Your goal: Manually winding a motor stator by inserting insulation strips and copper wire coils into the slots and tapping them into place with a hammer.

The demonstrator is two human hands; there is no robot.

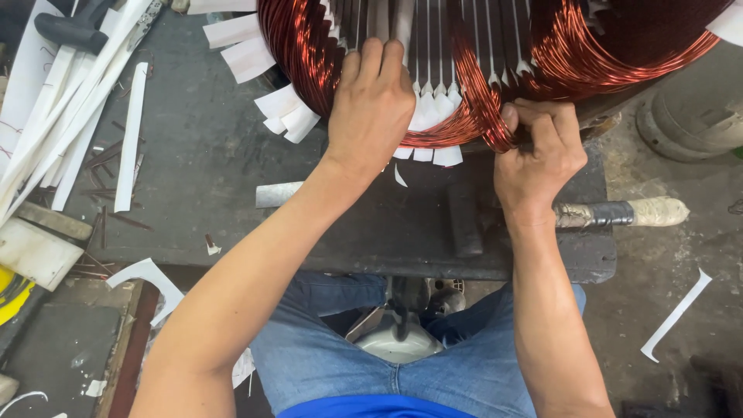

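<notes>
Left hand (pixel 370 108) pressing, fingers apparently curled, on glossy copper coil (pixel 464 101) (white paper slips between); right hand (pixel 538 151) fisted around one strand bundle near the dark bench (pixel 201 155) edge.

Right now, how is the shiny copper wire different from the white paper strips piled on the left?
The copper wire is reddish and glossy; the white paper strips are dull and pale. The wire curves in thick bundled loops, while the strips are flat and straight. The left hand and right hand are on the wire; nobody touches the strips. Both sit at the dark workbench.
</notes>
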